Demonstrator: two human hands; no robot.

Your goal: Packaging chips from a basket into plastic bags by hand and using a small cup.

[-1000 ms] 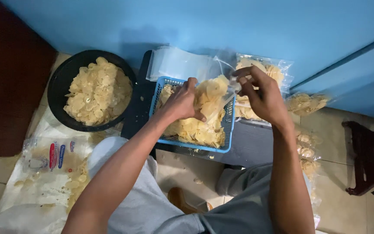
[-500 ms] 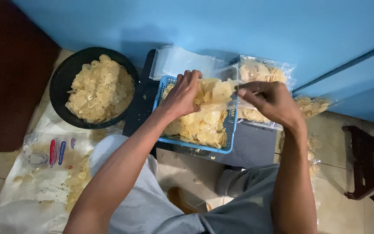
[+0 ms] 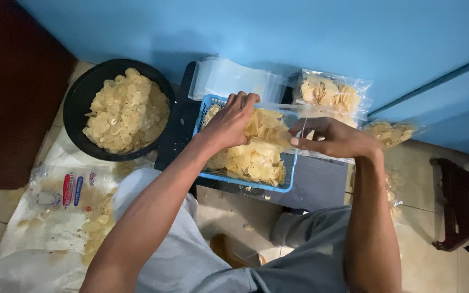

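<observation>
A blue plastic basket (image 3: 286,172) filled with pale yellow chips sits on a dark low stand. Above it I hold a clear plastic bag (image 3: 270,126) partly filled with chips. My left hand (image 3: 229,122) grips the bag's left edge near its mouth. My right hand (image 3: 329,137) pinches the bag's right edge, fingers closed on the plastic. The bag lies nearly flat across the basket.
A black round bowl (image 3: 77,103) of chips stands at the left. A stack of empty clear bags (image 3: 229,78) lies behind the basket. Filled chip bags (image 3: 332,92) lean on the blue wall, more at the right (image 3: 392,133). A printed plastic sack (image 3: 66,198) lies at lower left; a dark stool (image 3: 465,201) is at right.
The bag has been lowered and flattened over the basket. My right hand moved down and a little right, my left hand shifted slightly up along the bag's edge.
</observation>
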